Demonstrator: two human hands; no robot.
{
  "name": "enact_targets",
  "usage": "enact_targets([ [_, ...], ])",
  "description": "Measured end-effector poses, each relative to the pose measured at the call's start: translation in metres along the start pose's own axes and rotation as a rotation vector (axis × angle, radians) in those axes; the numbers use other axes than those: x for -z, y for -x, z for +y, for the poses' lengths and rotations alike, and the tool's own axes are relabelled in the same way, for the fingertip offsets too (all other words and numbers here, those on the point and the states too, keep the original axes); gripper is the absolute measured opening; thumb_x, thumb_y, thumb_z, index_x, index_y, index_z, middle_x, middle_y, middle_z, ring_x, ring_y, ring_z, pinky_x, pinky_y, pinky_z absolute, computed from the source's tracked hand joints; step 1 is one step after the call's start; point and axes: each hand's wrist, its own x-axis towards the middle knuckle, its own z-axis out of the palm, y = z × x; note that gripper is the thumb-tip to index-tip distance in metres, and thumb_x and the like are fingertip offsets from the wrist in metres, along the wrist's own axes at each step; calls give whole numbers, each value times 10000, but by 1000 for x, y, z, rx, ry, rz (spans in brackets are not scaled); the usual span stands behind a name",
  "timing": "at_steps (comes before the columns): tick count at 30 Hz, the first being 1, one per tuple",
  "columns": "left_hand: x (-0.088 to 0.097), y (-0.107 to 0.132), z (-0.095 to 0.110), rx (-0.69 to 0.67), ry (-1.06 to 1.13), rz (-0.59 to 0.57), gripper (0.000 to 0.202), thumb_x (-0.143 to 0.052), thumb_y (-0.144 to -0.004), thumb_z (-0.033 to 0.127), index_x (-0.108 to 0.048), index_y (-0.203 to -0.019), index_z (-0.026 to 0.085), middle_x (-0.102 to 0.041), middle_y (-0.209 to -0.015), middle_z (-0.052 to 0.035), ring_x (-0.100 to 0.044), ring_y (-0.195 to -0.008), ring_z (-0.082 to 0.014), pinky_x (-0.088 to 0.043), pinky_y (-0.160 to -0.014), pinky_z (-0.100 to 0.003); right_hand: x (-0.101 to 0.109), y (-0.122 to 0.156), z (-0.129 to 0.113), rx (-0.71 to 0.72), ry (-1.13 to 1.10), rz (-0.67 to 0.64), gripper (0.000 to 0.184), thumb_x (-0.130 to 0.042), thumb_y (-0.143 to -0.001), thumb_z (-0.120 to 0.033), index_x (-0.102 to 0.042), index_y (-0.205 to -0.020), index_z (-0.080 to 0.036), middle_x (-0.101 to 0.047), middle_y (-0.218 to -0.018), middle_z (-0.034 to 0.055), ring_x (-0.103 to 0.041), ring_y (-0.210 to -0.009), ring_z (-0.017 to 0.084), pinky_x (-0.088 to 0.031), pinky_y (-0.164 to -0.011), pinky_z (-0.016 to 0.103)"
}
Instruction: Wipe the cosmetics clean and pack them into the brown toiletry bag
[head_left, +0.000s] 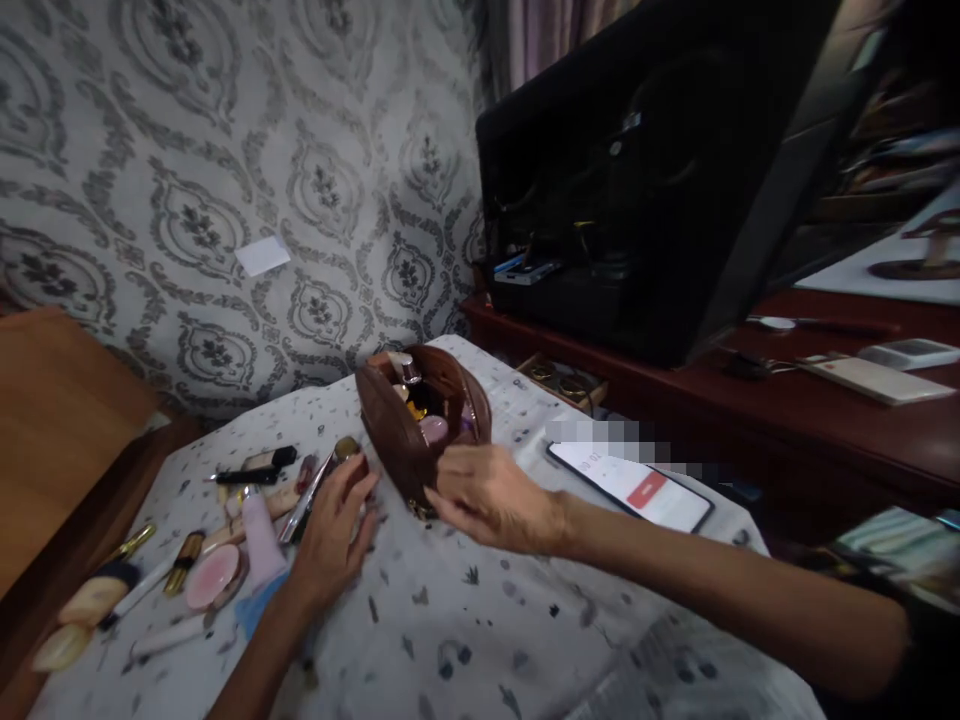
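A brown leather makeup pouch [401, 440] stands open on a table covered with a white patterned cloth [465, 620]; small bottles and a pink item show inside it. My right hand [495, 495] rests against the pouch's near rim, fingers curled on its edge. My left hand [334, 530] lies just left of the pouch, fingers bent over a small dark item that I cannot make out, beside a gold-capped tube [319, 480].
Several cosmetics lie at the left: a pink compact [214, 577], a pink tube [259, 535], a black mascara [251, 470], gold lipsticks. A phone [630, 485] with a lit screen lies right of the pouch. A large black speaker [637, 180] stands on a dark wooden cabinet behind.
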Motion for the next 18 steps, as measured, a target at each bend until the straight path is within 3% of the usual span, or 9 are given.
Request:
enact_targets([
  [2,0,19,-12,77,-40,-14,313,-459,-946,207,-582,-1233,225,-446,-1468,-138,-448,-1357,-302,-428,-1098,-505,-20,12,-14,97,-60,0,373,-417,-990,-214,-542,-640,-181,-554,-645,24,-477,-620,132,-302,-586,284],
  [4,3,34,-21,158,-83,-31,240,-459,-945,206,-641,-1101,208,-463,-1445,-140,-437,-1358,-315,-420,-1095,-530,-43,17,-26,99,-126,-54,347,-458,-977,-216,-546,-643,-179,-553,-651,23,-483,-635,136,-307,-589,281],
  [6,8,45,-27,233,-119,-43,222,-459,-951,217,-658,-1047,205,-498,-1401,-136,-440,-1346,-315,-416,-1091,-539,-66,15,-34,16,-195,-139,309,-522,-950,-221,-557,-647,-172,-575,-682,29,-513,-674,142,-334,-615,271],
  [10,15,58,-36,347,-132,-38,242,-494,-954,300,-640,-1126,212,-574,-1276,-123,-514,-1244,-298,-451,-1043,-518,-108,-2,-42,-235,-375,-257,123,-602,-866,-155,-631,-746,-156,-622,-788,37,-561,-735,149,-395,-679,260],
  [12,16,62,-39,376,-101,-42,264,-507,-949,326,-628,-1152,210,-598,-1228,-116,-545,-1189,-287,-462,-1023,-502,-127,-13,-43,-367,-488,-241,63,-621,-815,-114,-659,-830,-162,-624,-824,28,-571,-733,143,-422,-697,257],
  [14,15,66,-40,389,-42,-40,270,-508,-948,328,-625,-1160,208,-619,-1195,-110,-559,-1162,-278,-461,-1022,-490,-144,-22,-44,-468,-553,-202,134,-623,-798,-109,-661,-911,-170,-625,-867,28,-587,-751,145,-450,-720,263],
  [18,12,73,-43,392,157,16,275,-512,-942,309,-622,-1169,202,-652,-1180,-110,-562,-1176,-269,-440,-1051,-473,-170,-36,-47,-531,-561,-151,176,-542,-873,-168,-616,-1032,-163,-635,-916,57,-612,-813,172,-490,-769,306],
])
